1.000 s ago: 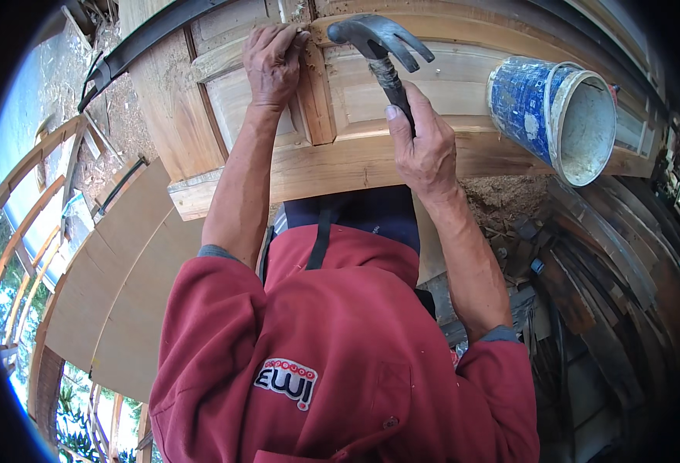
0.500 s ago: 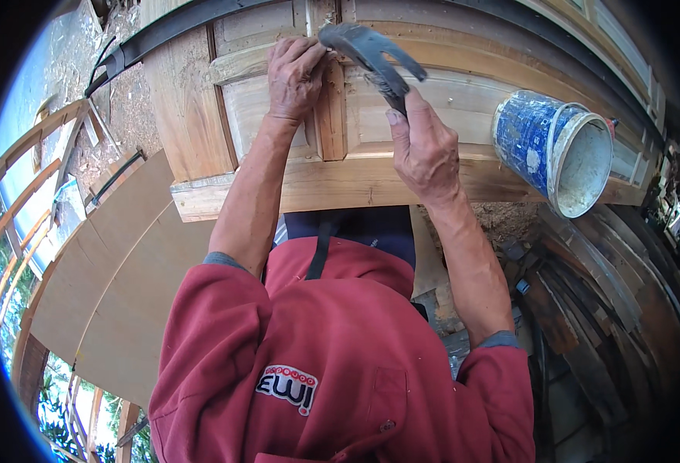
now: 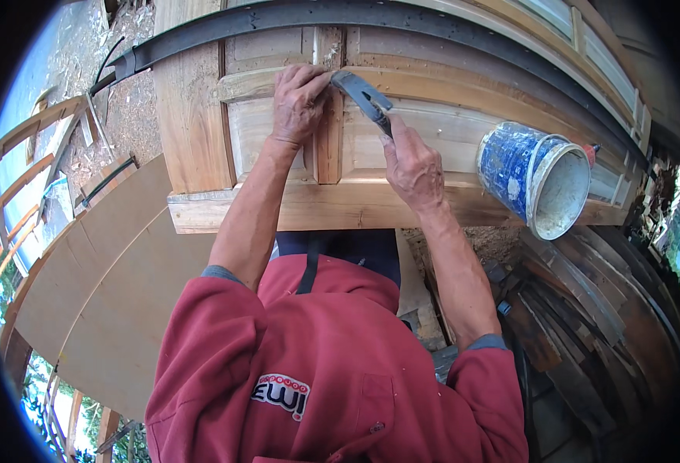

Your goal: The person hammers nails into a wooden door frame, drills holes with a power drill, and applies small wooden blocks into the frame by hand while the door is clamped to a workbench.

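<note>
A claw hammer is gripped in my right hand, its claw pointing right. The hammer's striking end is right beside the fingertips of my left hand; I cannot tell whether it touches anything. Those left fingers are pinched together over the upright middle piece of a panelled wooden door. Whatever they hold, if anything, is hidden behind the fingers and the hammer head. The door lies across in front of me, with recessed panels on both sides of that piece.
A blue paint-smeared bucket lies tipped on the door at the right, its mouth toward me. A dark curved strip crosses the door's far part. Curved plywood stands at left; stacked boards lie at lower right.
The hammer has come down closer to the door and my left fingertips, with my right hand lowered along with it. My left hand keeps its pinch. The whole view has shifted slightly.
</note>
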Action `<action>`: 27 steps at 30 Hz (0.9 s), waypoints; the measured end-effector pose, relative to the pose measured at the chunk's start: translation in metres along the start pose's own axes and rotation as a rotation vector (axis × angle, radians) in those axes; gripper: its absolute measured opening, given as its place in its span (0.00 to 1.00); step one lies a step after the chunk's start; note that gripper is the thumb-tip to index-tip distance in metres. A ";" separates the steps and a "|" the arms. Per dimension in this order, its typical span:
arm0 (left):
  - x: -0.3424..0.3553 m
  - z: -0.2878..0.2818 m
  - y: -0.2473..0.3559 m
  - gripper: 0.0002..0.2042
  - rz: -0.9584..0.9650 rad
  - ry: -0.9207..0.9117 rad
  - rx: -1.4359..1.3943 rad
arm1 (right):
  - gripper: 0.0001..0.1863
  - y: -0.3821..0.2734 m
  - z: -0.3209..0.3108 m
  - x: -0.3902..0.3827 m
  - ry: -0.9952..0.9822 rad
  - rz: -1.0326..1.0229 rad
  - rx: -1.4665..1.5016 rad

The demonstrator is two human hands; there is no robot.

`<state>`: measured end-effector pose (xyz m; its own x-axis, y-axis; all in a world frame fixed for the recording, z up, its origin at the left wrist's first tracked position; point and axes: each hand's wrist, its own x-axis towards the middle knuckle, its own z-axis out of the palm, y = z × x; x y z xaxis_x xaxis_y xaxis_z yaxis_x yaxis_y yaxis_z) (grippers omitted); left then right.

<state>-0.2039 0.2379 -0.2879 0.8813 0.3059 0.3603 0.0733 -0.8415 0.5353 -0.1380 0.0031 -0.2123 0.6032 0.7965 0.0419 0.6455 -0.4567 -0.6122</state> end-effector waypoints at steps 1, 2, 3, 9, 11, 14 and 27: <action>0.001 -0.001 0.000 0.10 -0.018 0.001 -0.011 | 0.21 -0.006 -0.003 0.004 0.106 -0.030 0.067; 0.000 -0.005 0.002 0.10 -0.043 -0.006 -0.019 | 0.22 -0.013 -0.006 0.004 0.205 -0.055 0.145; 0.000 -0.011 0.000 0.19 -0.002 -0.051 -0.030 | 0.25 -0.018 -0.013 0.003 0.274 -0.153 0.063; 0.000 -0.028 -0.004 0.37 -0.195 -0.013 -0.194 | 0.22 -0.010 0.004 0.010 0.015 0.035 -0.033; 0.000 -0.028 -0.009 0.36 -0.261 0.017 -0.237 | 0.20 -0.019 0.001 0.012 0.167 0.014 0.046; -0.002 -0.027 -0.010 0.35 -0.288 -0.001 -0.228 | 0.20 -0.020 0.004 0.004 0.256 -0.146 0.023; 0.004 -0.026 -0.015 0.32 -0.312 0.017 -0.268 | 0.21 -0.008 0.015 0.012 -0.012 0.046 -0.011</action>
<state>-0.2139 0.2636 -0.2748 0.8282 0.5370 0.1607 0.2096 -0.5626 0.7998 -0.1428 0.0222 -0.2185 0.6265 0.7794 0.0046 0.6227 -0.4969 -0.6044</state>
